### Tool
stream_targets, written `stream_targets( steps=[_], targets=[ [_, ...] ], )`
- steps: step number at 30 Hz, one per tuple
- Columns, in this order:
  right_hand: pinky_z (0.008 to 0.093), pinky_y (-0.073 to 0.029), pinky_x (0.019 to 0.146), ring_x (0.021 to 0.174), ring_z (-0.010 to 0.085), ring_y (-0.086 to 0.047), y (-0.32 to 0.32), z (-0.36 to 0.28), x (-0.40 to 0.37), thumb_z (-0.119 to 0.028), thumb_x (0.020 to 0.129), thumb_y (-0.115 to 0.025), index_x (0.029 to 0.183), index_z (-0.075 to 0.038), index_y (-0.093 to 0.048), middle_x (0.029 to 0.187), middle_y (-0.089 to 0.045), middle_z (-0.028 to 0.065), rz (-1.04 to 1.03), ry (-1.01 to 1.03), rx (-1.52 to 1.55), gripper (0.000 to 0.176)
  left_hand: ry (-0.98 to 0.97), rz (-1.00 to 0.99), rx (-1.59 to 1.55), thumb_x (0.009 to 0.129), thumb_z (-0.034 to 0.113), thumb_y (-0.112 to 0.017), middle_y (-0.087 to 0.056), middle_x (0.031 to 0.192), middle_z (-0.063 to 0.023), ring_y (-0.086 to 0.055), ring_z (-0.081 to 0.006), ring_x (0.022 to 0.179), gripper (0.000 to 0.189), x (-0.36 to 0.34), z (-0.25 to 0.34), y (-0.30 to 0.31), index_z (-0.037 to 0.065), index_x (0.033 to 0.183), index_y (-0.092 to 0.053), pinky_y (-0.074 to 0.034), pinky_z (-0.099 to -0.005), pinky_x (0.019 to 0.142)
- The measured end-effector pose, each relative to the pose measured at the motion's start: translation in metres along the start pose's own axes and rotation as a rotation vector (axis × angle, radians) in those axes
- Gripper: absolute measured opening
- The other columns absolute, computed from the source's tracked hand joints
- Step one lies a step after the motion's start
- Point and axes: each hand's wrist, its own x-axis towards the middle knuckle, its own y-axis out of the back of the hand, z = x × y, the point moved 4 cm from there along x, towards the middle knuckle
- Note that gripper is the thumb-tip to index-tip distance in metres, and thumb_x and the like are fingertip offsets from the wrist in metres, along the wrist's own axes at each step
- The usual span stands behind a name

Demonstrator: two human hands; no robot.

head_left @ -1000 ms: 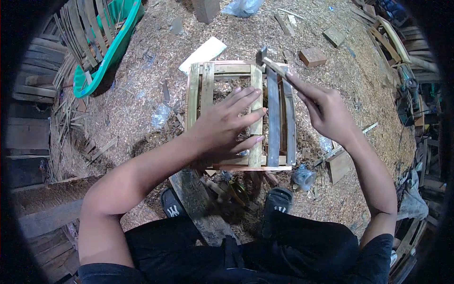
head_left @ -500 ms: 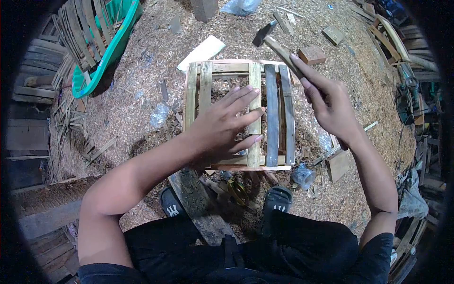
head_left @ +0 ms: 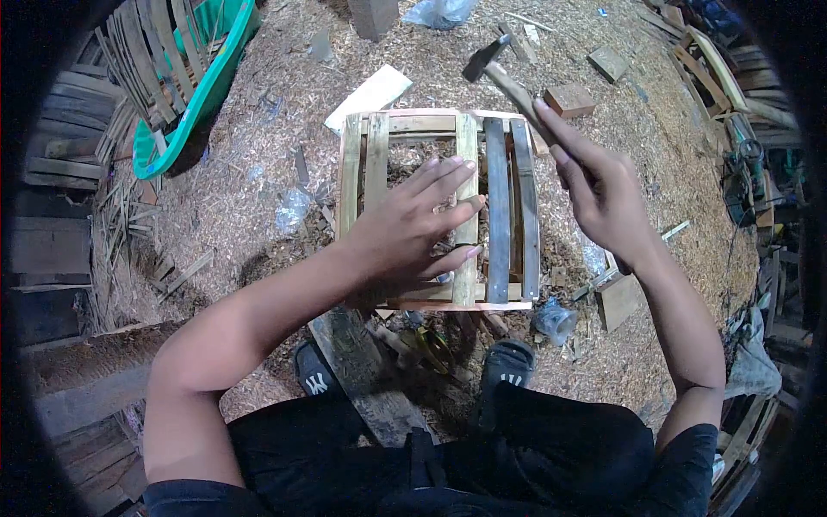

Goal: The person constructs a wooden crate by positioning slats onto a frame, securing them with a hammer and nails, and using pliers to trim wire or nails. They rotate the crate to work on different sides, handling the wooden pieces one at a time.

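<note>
A small slatted wooden crate (head_left: 498,211) lies in the middle in front of me, with pale slats on its left and centre and greyer ones on its right. My left hand (head_left: 413,222) rests over it with fingers spread, the fingertips on the pale central slat (head_left: 466,129). Wrapped round the wooden handle of a hammer (head_left: 514,90), my right hand (head_left: 608,202) is raised beyond the crate's right side. The hammer's dark head points up and to the left, apart from the slats. My left palm hides part of the crate's interior.
Wood chips cover the ground. A green tub (head_left: 194,116) holding thin slats is at upper left. Wooden blocks (head_left: 568,101), a pale board (head_left: 369,97) and plastic scraps (head_left: 554,321) lie around the crate. A plank (head_left: 366,379) runs between my feet. Stacked wood lines both sides.
</note>
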Motion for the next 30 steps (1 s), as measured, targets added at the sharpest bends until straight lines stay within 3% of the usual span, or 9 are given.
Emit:
stream_targets(
  steps=[6,10,12,14,16,22,26,28,30],
  targets=[
    [0.0364,-0.054,0.060,0.065,0.0242,-0.071,-0.002,-0.002,0.002,0.002,0.099,-0.059,0.148,-0.011,-0.059,0.099,-0.075,0.0257,-0.205,-0.064,-0.123,0.051,0.004,-0.023,-0.006,0.092,0.035,-0.075,-0.048,0.151,-0.0258,-0.042,-0.0439,0.146,0.056,0.001,-0.001,0.001,0.008,0.138,-0.060,-0.036,-0.0540,0.122],
    [0.0401,-0.058,0.066,0.067,0.0274,-0.073,0.000,-0.002,-0.002,0.004,0.098,-0.060,0.146,-0.008,-0.060,0.097,-0.075,0.0251,0.147,0.218,-0.011,0.050,0.014,0.016,-0.037,0.093,0.035,-0.073,-0.047,0.152,-0.0256,-0.041,-0.0431,0.147,0.055,-0.004,0.001,0.003,0.008,0.139,-0.060,-0.035,-0.0541,0.123],
    [0.0419,-0.057,0.068,0.071,0.0293,-0.074,-0.013,0.014,-0.003,0.005,0.098,-0.059,0.147,-0.010,-0.060,0.095,-0.075,0.0246,-0.163,0.067,-0.193,0.052,0.017,-0.033,-0.009,0.093,0.035,-0.073,-0.046,0.153,-0.0254,-0.041,-0.0424,0.147,0.055,0.001,0.001,0.004,0.007,0.139,-0.060,-0.035,-0.0542,0.123],
    [0.0431,-0.057,0.068,0.073,0.0317,-0.074,-0.009,0.013,-0.001,0.003,0.098,-0.060,0.147,-0.012,-0.060,0.093,-0.074,0.0251,-0.188,-0.012,-0.182,0.051,0.012,-0.026,-0.002,0.093,0.035,-0.073,-0.045,0.154,-0.0254,-0.042,-0.0424,0.146,0.055,0.002,0.000,0.003,0.007,0.139,-0.060,-0.035,-0.0540,0.123],
    [0.0436,-0.055,0.066,0.069,0.0321,-0.073,-0.003,0.007,-0.002,0.000,0.098,-0.061,0.146,-0.011,-0.060,0.089,-0.073,0.0251,0.055,0.153,-0.024,0.050,0.018,-0.023,-0.004,0.093,0.035,-0.073,-0.045,0.154,-0.0254,-0.042,-0.0423,0.146,0.055,-0.001,0.001,0.002,0.007,0.139,-0.060,-0.035,-0.0537,0.123],
    [0.0395,-0.053,0.061,0.061,0.0278,-0.068,-0.009,0.010,-0.003,0.000,0.098,-0.062,0.147,-0.010,-0.060,0.087,-0.074,0.0242,-0.126,0.067,-0.081,0.050,0.017,-0.051,0.005,0.093,0.036,-0.073,-0.044,0.155,-0.0255,-0.042,-0.0428,0.146,0.056,0.001,0.001,0.002,0.007,0.139,-0.060,-0.036,-0.0523,0.122],
    [0.0355,-0.049,0.052,0.055,0.0192,-0.063,0.001,0.005,-0.005,0.002,0.098,-0.061,0.146,-0.011,-0.061,0.082,-0.074,0.0206,0.166,0.219,-0.005,0.050,0.022,-0.056,0.026,0.093,0.035,-0.074,-0.043,0.156,-0.0257,-0.041,-0.0433,0.147,0.059,0.000,0.002,0.001,0.007,0.141,-0.057,-0.036,-0.0524,0.122],
    [0.0351,-0.049,0.052,0.055,0.0180,-0.062,-0.007,0.015,-0.004,0.003,0.098,-0.060,0.147,-0.013,-0.061,0.082,-0.074,0.0193,-0.180,-0.012,-0.147,0.051,0.008,-0.048,0.029,0.092,0.035,-0.074,-0.043,0.156,-0.0257,-0.040,-0.0435,0.147,0.060,0.003,0.000,0.004,0.008,0.142,-0.056,-0.036,-0.0525,0.122],
    [0.0358,-0.050,0.054,0.058,0.0183,-0.063,-0.007,0.012,-0.005,0.002,0.098,-0.061,0.146,-0.015,-0.062,0.082,-0.074,0.0189,-0.092,-0.014,-0.081,0.051,0.015,-0.045,0.012,0.092,0.035,-0.074,-0.043,0.156,-0.0255,-0.040,-0.0436,0.147,0.061,0.000,0.001,0.003,0.008,0.144,-0.055,-0.036,-0.0526,0.122]
  ],
)
